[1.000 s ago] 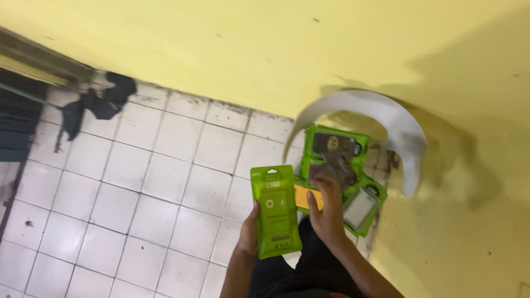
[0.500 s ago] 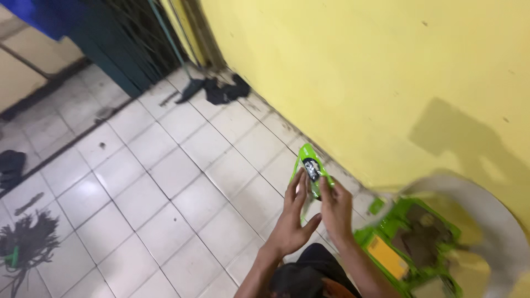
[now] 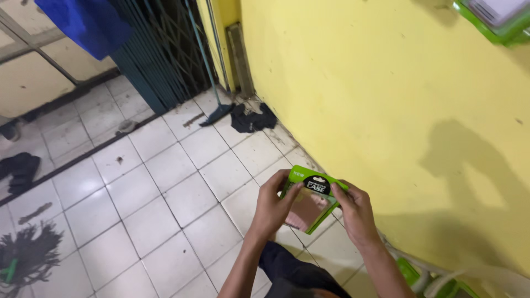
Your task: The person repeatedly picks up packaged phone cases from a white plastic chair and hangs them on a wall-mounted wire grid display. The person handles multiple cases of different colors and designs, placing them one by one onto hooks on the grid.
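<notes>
I hold a flat green package (image 3: 311, 198) with a clear window and a black oval label between both hands, low in the middle of the head view. My left hand (image 3: 273, 205) grips its left edge with the fingers curled over the top corner. My right hand (image 3: 355, 208) pinches its right edge. The package is tilted, above white floor tiles (image 3: 165, 209), close to the yellow wall (image 3: 386, 88).
A dark rag (image 3: 252, 117) and a broom (image 3: 212, 113) lie at the wall's foot by a green folding gate (image 3: 160, 49). A blue cloth (image 3: 83, 22) hangs top left. A mop head (image 3: 25, 259) lies bottom left. More green packages (image 3: 436, 278) sit bottom right.
The view has swung up and left toward the gate. The bowl of green packages has slid mostly out of view. The package now faces me, held at both edges.
</notes>
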